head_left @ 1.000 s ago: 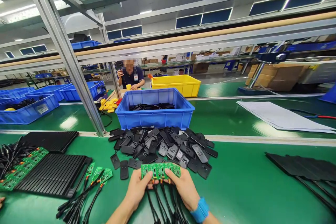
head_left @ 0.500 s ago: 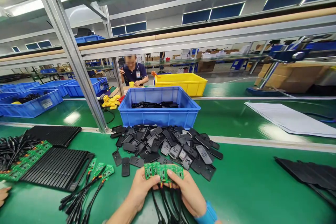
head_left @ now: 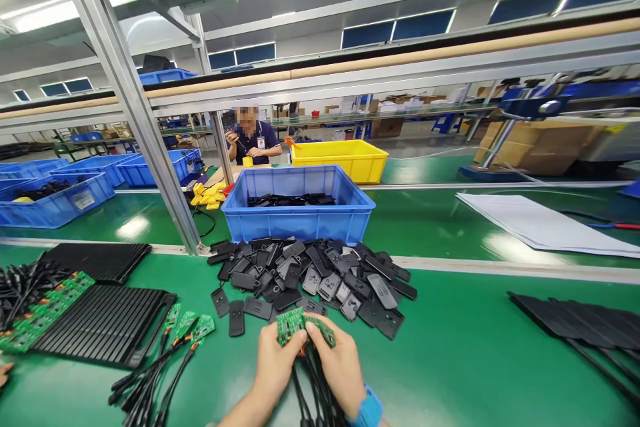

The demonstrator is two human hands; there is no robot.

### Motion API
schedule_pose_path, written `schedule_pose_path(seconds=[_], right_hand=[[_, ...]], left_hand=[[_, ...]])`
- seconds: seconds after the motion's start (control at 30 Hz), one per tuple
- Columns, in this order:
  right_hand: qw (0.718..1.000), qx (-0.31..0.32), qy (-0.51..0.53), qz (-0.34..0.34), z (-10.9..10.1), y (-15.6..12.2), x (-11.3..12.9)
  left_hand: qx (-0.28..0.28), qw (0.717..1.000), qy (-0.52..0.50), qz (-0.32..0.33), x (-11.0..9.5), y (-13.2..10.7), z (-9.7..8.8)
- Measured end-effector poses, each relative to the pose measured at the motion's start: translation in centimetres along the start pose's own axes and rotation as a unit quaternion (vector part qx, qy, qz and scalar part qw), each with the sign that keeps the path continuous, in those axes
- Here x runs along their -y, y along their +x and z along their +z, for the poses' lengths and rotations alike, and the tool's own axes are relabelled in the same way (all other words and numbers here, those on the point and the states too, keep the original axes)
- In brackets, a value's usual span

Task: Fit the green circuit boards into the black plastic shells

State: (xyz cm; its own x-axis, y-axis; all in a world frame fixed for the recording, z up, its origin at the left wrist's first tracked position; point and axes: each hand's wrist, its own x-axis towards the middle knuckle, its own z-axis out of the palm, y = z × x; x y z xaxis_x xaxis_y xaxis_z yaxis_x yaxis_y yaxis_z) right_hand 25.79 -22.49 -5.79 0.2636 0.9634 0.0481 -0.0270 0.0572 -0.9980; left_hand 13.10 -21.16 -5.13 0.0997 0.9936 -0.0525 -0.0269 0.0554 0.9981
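Note:
Both my hands are together near the bottom middle, closed on green circuit boards. My left hand [head_left: 274,358] pinches a green circuit board [head_left: 290,325] between thumb and fingers. A blue band circles the wrist of my right hand [head_left: 340,361], which grips the tilted circuit boards [head_left: 323,329] beside it. Several black cables [head_left: 313,383] hang down from the boards between my hands. Just beyond lies a heap of black plastic covers [head_left: 300,273]. On the left, more circuit boards [head_left: 187,325] with black cables rest on the green table.
Behind the heap stands a blue bin [head_left: 297,217] holding black parts, with a yellow bin [head_left: 345,159] farther back. Black slotted trays [head_left: 105,323] lie left. A metal post [head_left: 135,93] rises there. Paper sheets [head_left: 535,220] and black flat pieces [head_left: 575,323] lie right. A person [head_left: 253,140] sits opposite.
My hands have drawn closer together, and the boards in my right hand have turned from facing me to a slanted angle. The view has shifted slightly.

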Motion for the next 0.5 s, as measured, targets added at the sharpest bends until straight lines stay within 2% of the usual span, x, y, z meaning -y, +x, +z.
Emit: schedule_pose_path(seconds=[0.1,0.17,0.23,0.37,0.43,0.5], right_hand=[[0.986,0.021,0.136,0.091,-0.2,0.2,0.8],[0.977,0.044,0.172,0.115,-0.4,0.2,1.2],[0.983,0.076,0.144,0.080,-0.4,0.0,1.4],[0.994,0.096,0.048,0.020,-0.6,-0.1,1.5],[0.994,0.092,0.047,0.038,-0.9,0.0,1.6],[0.987,0.090,0.096,0.093,-1.1,0.2,1.8]], left_hand=[[0.052,0.990,-0.122,-0.051,-0.4,-0.3,-0.5],[0.099,0.976,-0.175,-0.080,-0.2,-0.5,-1.0],[0.127,0.976,-0.154,-0.090,0.1,-0.7,-1.4],[0.148,0.988,-0.028,-0.044,0.5,-0.4,-1.8],[0.149,0.987,-0.038,-0.049,0.2,-0.2,-1.8],[0.121,0.987,-0.084,-0.071,-0.1,-0.1,-1.8]])
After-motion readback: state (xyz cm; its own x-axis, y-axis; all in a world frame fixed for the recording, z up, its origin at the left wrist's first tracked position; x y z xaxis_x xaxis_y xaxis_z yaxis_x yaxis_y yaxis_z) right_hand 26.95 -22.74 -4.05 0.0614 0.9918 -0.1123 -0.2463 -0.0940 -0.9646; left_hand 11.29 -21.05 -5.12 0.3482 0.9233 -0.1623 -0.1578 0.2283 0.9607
